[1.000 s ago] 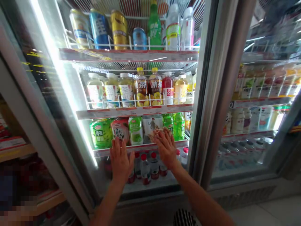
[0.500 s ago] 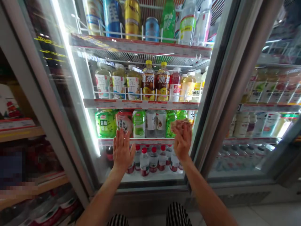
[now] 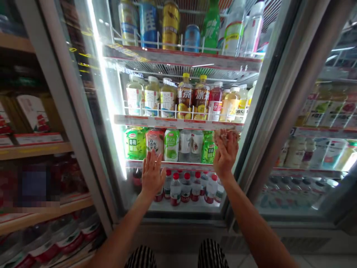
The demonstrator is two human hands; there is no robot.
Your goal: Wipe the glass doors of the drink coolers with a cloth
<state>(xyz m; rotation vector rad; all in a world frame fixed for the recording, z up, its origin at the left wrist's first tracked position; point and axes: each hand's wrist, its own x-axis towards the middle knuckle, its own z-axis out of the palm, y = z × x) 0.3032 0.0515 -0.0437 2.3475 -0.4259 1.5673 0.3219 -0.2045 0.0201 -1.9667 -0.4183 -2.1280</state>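
In front of a glass cooler door (image 3: pixel 178 217) both of my arms reach forward. My left hand (image 3: pixel 152 175) lies flat with its fingers stretched upward, seemingly on the glass, before the lower shelf edge. Higher and to the right, my right hand (image 3: pixel 225 154) presses a crumpled, brownish cloth (image 3: pixel 226 136) to the door near its right frame. Behind the hands stand a red-labelled drink bottle (image 3: pixel 155 141), a green-labelled bottle (image 3: pixel 171 146) and several small water bottles with red caps (image 3: pixel 175 189). The cloth and right hand hide some bottles on that shelf.
Upper shelves inside hold tea bottles (image 3: pixel 152 96) and cans (image 3: pixel 171 26). A metal door frame (image 3: pixel 264 123) runs up on the right, with another drinks cooler (image 3: pixel 320 149) beyond. Wooden shelves (image 3: pixel 36 150) with goods stand left. My striped-covered knees (image 3: pixel 213 255) show below.
My right hand has slid the cloth a little upward along the glass. The left hand keeps its flat pose. The whole view has shifted, with the cooler now farther right.
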